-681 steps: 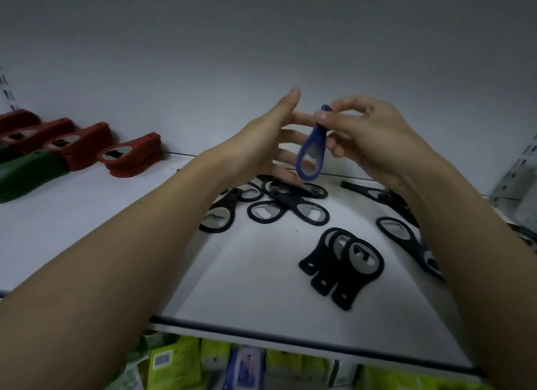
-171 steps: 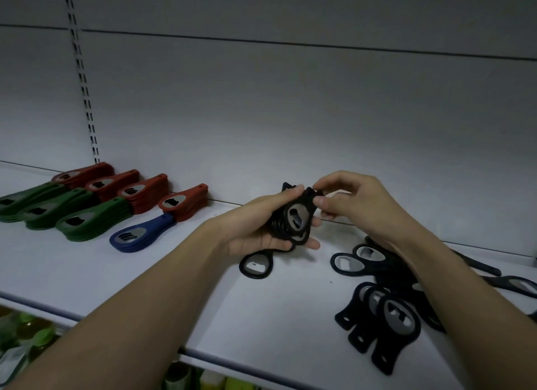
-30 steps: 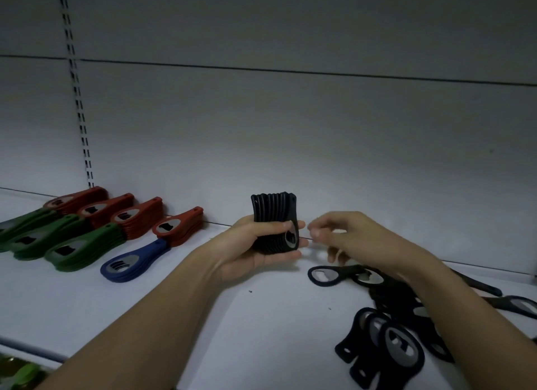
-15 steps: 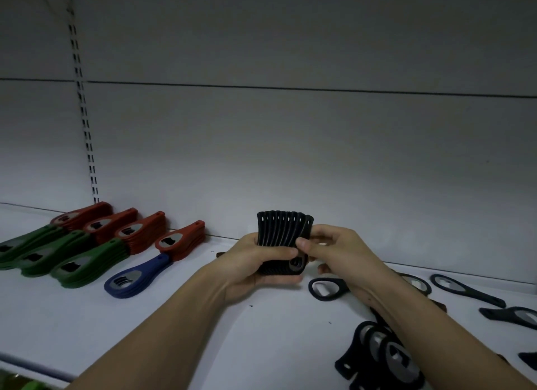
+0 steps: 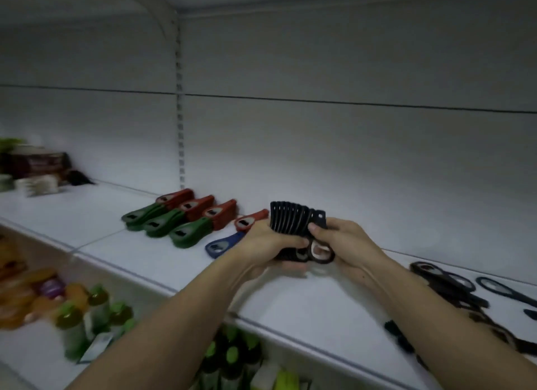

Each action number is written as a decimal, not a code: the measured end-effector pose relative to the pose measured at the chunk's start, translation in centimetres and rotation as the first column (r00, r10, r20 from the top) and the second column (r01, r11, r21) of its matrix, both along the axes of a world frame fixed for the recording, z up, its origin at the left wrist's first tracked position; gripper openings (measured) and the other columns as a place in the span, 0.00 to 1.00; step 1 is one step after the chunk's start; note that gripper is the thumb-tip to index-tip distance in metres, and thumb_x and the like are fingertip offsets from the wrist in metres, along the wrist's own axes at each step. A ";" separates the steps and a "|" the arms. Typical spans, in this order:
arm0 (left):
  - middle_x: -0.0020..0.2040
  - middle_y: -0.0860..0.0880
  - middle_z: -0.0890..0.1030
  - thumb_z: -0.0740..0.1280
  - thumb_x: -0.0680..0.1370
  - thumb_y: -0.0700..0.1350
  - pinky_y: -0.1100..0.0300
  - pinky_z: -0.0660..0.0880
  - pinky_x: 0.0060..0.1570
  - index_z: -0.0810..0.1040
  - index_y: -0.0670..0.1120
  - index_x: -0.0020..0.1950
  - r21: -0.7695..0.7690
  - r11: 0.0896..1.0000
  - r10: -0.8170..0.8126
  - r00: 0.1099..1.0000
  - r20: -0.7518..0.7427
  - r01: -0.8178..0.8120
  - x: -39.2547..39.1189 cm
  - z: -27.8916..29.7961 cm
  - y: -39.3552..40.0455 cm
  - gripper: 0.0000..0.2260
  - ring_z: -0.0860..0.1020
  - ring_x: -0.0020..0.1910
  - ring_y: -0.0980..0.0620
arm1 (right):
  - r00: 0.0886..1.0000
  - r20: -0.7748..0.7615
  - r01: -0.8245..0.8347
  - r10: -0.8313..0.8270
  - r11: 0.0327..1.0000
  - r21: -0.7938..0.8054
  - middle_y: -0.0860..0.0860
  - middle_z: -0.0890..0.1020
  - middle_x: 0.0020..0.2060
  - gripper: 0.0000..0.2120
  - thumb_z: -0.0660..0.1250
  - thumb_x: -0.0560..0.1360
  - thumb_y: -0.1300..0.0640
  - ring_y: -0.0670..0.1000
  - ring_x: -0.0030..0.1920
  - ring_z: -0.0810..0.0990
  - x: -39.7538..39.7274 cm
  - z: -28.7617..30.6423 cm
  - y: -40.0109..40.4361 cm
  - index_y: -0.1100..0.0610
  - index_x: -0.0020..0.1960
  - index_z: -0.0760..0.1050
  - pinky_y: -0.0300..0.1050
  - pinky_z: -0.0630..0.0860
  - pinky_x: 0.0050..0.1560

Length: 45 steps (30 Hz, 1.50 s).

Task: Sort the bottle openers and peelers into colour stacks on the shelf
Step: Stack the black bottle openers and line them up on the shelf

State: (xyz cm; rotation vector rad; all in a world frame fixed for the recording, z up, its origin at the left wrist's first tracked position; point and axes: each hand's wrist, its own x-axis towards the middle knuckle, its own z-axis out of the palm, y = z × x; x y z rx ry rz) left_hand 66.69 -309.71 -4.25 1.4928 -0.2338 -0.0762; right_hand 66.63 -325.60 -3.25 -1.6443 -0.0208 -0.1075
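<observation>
Loose black openers (image 5: 453,285), near right: blurred, cut by the right edge, count unclear. Bottles (image 5: 87,314) on the lower shelf, near left: blurred, labels unreadable. Boxes (image 5: 35,168), far left: dim, cut off. Blue opener (image 5: 220,244): handle hidden behind the left hand (image 5: 267,241).

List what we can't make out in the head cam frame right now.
- Black opener stack: exact count, since left hand and right hand cover its lower half.
- Loose black openers on the shelf: cut off by the right edge.
- Bottles on the lower level: motion-blurred, labels unreadable.
- Boxes far left: too dim and small.
</observation>
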 end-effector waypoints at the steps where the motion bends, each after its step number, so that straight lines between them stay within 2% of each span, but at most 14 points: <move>1: 0.48 0.41 0.85 0.75 0.70 0.32 0.49 0.83 0.46 0.83 0.41 0.53 0.012 0.999 0.050 0.999 0.007 -0.050 -0.6 0.1 1.0 0.13 0.85 0.45 0.44 | 1.000 0.008 -0.004 0.004 1.000 -0.015 0.62 0.85 0.48 0.05 0.69 0.77 0.63 0.61 0.50 0.84 -0.3 0.2 1.4 0.64 0.52 0.80 0.55 0.81 0.55; 5: 0.46 0.42 0.85 0.75 0.72 0.34 0.49 0.83 0.42 0.80 0.38 0.56 -0.030 0.989 0.146 0.989 -0.022 -0.146 -2.7 0.9 6.3 0.14 0.84 0.44 0.46 | 1.000 0.007 -0.012 0.012 0.999 -0.040 0.56 0.84 0.42 0.07 0.64 0.80 0.62 0.54 0.42 0.83 -0.5 0.4 6.6 0.62 0.52 0.80 0.48 0.80 0.46; 8: 0.43 0.42 0.81 0.73 0.74 0.33 0.51 0.83 0.37 0.77 0.37 0.55 0.011 0.959 0.282 0.959 -0.020 -0.282 -3.9 1.7 11.7 0.11 0.83 0.38 0.47 | 1.000 -0.010 -0.021 0.020 0.993 -0.114 0.56 0.84 0.46 0.07 0.63 0.80 0.60 0.56 0.47 0.82 -0.3 -0.3 9.3 0.60 0.53 0.79 0.51 0.79 0.52; 10: 0.45 0.43 0.81 0.71 0.76 0.38 0.55 0.82 0.34 0.76 0.41 0.55 0.160 0.912 0.380 0.925 0.024 -0.379 -4.3 1.7 15.8 0.09 0.82 0.39 0.47 | 0.999 -0.007 -0.052 0.052 0.967 -0.248 0.52 0.80 0.40 0.06 0.60 0.81 0.60 0.51 0.40 0.77 -0.7 -1.1 10.8 0.56 0.49 0.75 0.43 0.73 0.40; 12: 0.46 0.45 0.80 0.70 0.78 0.47 0.57 0.81 0.32 0.75 0.44 0.56 0.371 0.805 0.461 0.882 0.102 -0.464 -4.6 1.4 19.7 0.10 0.81 0.39 0.47 | 0.999 0.009 -0.036 0.042 0.924 -0.380 0.49 0.73 0.37 0.01 0.59 0.81 0.59 0.48 0.36 0.71 -1.1 -2.1 11.9 0.56 0.52 0.67 0.42 0.64 0.34; 17: 0.45 0.43 0.78 0.69 0.78 0.52 0.51 0.79 0.43 0.74 0.41 0.58 0.781 0.345 0.551 0.786 0.281 -0.521 -3.2 0.4 26.5 0.16 0.79 0.42 0.43 | 0.982 0.181 0.143 -0.051 0.824 -0.547 0.53 0.76 0.43 0.12 0.61 0.82 0.56 0.50 0.41 0.74 -3.0 -4.5 13.8 0.61 0.60 0.64 0.42 0.67 0.34; 19: 0.50 0.41 0.78 0.67 0.79 0.51 0.51 0.77 0.48 0.73 0.40 0.61 0.860 0.207 0.541 0.787 0.296 -0.466 -2.3 0.2 27.7 0.18 0.78 0.47 0.41 | 0.958 0.269 0.259 -0.100 0.708 -0.657 0.57 0.78 0.49 0.13 0.62 0.80 0.55 0.57 0.49 0.76 -3.2 -5.2 14.1 0.62 0.59 0.67 0.48 0.73 0.42; 22: 0.58 0.40 0.77 0.66 0.80 0.52 0.53 0.72 0.54 0.71 0.41 0.65 0.934 0.066 0.534 0.804 0.263 -0.350 -0.4 -0.6 28.3 0.20 0.77 0.56 0.40 | 0.962 0.221 0.272 -0.158 0.603 -0.750 0.61 0.78 0.55 0.13 0.63 0.79 0.54 0.62 0.58 0.73 -2.8 -5.5 13.9 0.64 0.57 0.71 0.53 0.73 0.54; 26: 0.64 0.39 0.71 0.62 0.81 0.52 0.52 0.67 0.56 0.69 0.42 0.68 0.965 0.017 0.601 0.774 0.200 -0.262 2.2 -1.6 28.1 0.20 0.70 0.63 0.39 | 0.955 0.229 0.291 -0.190 0.445 -0.847 0.59 0.73 0.62 0.16 0.60 0.80 0.51 0.60 0.64 0.67 -2.8 -5.6 14.1 0.62 0.61 0.72 0.52 0.69 0.58; 29: 0.71 0.38 0.64 0.58 0.82 0.50 0.48 0.63 0.68 0.65 0.40 0.72 0.977 -0.008 0.634 0.754 0.171 -0.215 3.3 -1.6 27.6 0.21 0.62 0.70 0.38 | 0.948 0.235 0.306 -0.214 0.416 -0.857 0.58 0.71 0.62 0.15 0.59 0.80 0.51 0.59 0.64 0.66 -2.8 -5.7 14.3 0.59 0.60 0.72 0.53 0.67 0.59; 34: 0.70 0.39 0.66 0.59 0.81 0.50 0.45 0.62 0.69 0.66 0.42 0.71 0.975 0.009 0.647 0.744 0.165 -0.224 4.3 -1.9 27.7 0.21 0.62 0.70 0.38 | 0.948 0.243 0.310 -0.206 0.414 -0.856 0.57 0.72 0.61 0.16 0.59 0.79 0.50 0.58 0.64 0.66 -2.6 -6.0 14.2 0.58 0.60 0.73 0.53 0.67 0.59; 40: 0.58 0.41 0.76 0.68 0.76 0.55 0.47 0.68 0.64 0.70 0.42 0.55 0.943 0.101 0.628 0.755 0.187 -0.317 4.5 -1.5 28.5 0.18 0.72 0.60 0.38 | 0.949 0.245 0.309 -0.200 0.424 -0.851 0.56 0.72 0.61 0.15 0.58 0.79 0.50 0.57 0.64 0.65 -2.3 -6.2 14.1 0.58 0.59 0.73 0.53 0.66 0.58; 43: 0.64 0.41 0.73 0.68 0.76 0.59 0.45 0.65 0.65 0.69 0.44 0.60 0.941 0.078 0.636 0.743 0.208 -0.330 3.4 -1.2 27.7 0.23 0.68 0.65 0.38 | 0.947 0.245 0.315 -0.206 0.452 -0.835 0.56 0.72 0.61 0.16 0.57 0.80 0.49 0.57 0.64 0.66 -2.4 -6.2 14.1 0.58 0.60 0.73 0.52 0.67 0.58; 45: 0.68 0.40 0.68 0.68 0.76 0.60 0.41 0.62 0.66 0.66 0.43 0.67 0.921 -0.005 0.630 0.714 0.305 -0.388 2.2 -0.4 26.5 0.28 0.63 0.69 0.38 | 0.946 0.242 0.320 -0.215 0.496 -0.808 0.56 0.73 0.61 0.16 0.57 0.80 0.49 0.57 0.64 0.66 -2.3 -6.0 14.0 0.59 0.60 0.73 0.53 0.67 0.59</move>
